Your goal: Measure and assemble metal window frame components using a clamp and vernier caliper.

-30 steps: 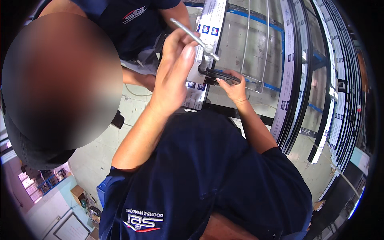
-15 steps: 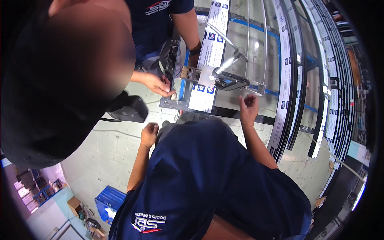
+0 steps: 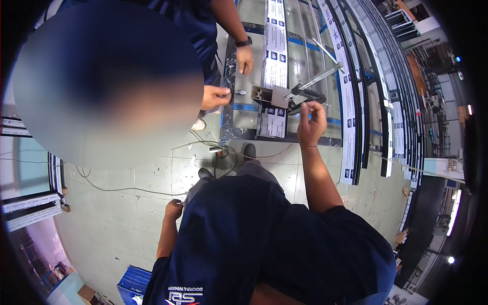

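My right hand (image 3: 311,124) is raised beside a metal clamp (image 3: 316,80) with a long screw and a crossbar handle. Its fingers are bent but apart, the tips close to the clamp's black part; I cannot tell whether they touch. A pale square plate (image 3: 280,96) lies at the screw's end, over a film-covered profile (image 3: 275,51) resting on a dark frame bench. The open end of a short profile piece (image 3: 262,94) shows beside the plate. Low by my left thigh, my left hand (image 3: 174,209) has its fingers curled closed, and what they hold, if anything, is hidden.
A co-worker stands at the left, one hand (image 3: 217,96) at the bench edge (image 3: 229,101), the other (image 3: 245,60) hanging over the bench. Cables (image 3: 137,189) trail across the floor near my shoes. Long profiles (image 3: 351,122) line the right; a blue crate (image 3: 133,281) sits lower left.
My view has shifted. My right hand is now closer to the clamp, and my left hand is lower beside my thigh. The co-worker's far hand has come into sight above the bench.
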Demonstrator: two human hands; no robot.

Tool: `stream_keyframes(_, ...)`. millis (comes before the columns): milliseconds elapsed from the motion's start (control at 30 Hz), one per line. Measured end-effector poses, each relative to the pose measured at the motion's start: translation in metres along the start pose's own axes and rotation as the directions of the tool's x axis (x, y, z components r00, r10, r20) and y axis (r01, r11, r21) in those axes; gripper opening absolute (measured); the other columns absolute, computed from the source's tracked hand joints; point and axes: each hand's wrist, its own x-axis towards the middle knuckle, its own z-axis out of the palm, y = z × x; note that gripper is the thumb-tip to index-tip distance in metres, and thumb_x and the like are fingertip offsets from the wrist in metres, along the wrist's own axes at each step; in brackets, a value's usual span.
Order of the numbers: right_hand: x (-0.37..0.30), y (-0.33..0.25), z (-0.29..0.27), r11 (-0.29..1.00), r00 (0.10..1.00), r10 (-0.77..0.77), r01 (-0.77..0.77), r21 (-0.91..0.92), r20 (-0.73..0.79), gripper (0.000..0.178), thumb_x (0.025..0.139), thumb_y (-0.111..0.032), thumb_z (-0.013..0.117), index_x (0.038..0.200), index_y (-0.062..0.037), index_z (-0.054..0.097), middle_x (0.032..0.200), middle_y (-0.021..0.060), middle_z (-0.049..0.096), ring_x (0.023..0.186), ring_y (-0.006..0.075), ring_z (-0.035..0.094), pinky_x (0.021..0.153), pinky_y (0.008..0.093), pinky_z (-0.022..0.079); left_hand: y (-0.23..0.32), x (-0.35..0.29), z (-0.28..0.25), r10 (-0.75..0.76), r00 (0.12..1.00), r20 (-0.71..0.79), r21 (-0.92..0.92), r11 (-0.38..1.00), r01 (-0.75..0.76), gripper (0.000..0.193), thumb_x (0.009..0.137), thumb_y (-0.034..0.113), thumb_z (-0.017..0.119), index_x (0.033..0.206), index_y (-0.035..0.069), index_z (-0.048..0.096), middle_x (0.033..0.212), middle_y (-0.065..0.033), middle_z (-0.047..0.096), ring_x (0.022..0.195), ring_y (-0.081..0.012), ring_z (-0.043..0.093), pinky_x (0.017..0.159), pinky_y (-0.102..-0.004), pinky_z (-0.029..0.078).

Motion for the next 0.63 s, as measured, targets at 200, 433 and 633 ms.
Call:
stream_keyframes(200, -0.075, 0.014, 0.029, 0.848, 0.971, -0.139, 0.219, -0.483, 0.195, 0.029, 0.089, -0.017, 0.087, 0.110, -0.0040, 0.072, 0.088, 0.0077, 0.074, 0.077, 0.0259, 0.070, 0.077, 0.0360, 0.057, -0.037, 0.025, -0.014, 0.025, 0.992, 0.123, 0.140, 0.989, -0.042, 0.045, 0.094, 0.039, 0.074, 0.125, 0.006, 0.076, 0.133, -0.0216, 0.073, 0.124, -0.0381, 0.069, 0.108, -0.0445, 0.055)
stream_keyframes(433, -0.099, 0.077, 0.009, 0.749, 0.752, 0.655, -0.635, -0.188, 0.073, 0.043, 0.087, -0.019, 0.088, 0.123, -0.0001, 0.073, 0.104, 0.0175, 0.081, 0.091, 0.0245, 0.079, 0.082, 0.0352, 0.059, 0.039, 0.056, -0.045, 0.177, 0.983, 0.043, 0.066, 0.982, -0.179, 0.042, 0.096, 0.036, 0.072, 0.123, 0.004, 0.075, 0.108, -0.0204, 0.080, 0.106, -0.0352, 0.077, 0.097, -0.0430, 0.060)
stream_keyframes(633, -0.086, 0.072, 0.013, 0.743, 0.814, 0.578, -0.499, -0.446, 0.051, 0.040, 0.100, -0.022, 0.077, 0.137, -0.0077, 0.069, 0.115, 0.0118, 0.081, 0.093, 0.0277, 0.078, 0.084, 0.0356, 0.061, 0.114, 0.090, -0.077, 0.290, 0.956, 0.047, 0.134, 0.947, -0.293, 0.043, 0.093, 0.037, 0.076, 0.126, 0.008, 0.074, 0.109, -0.0205, 0.081, 0.101, -0.0331, 0.079, 0.094, -0.0387, 0.061)
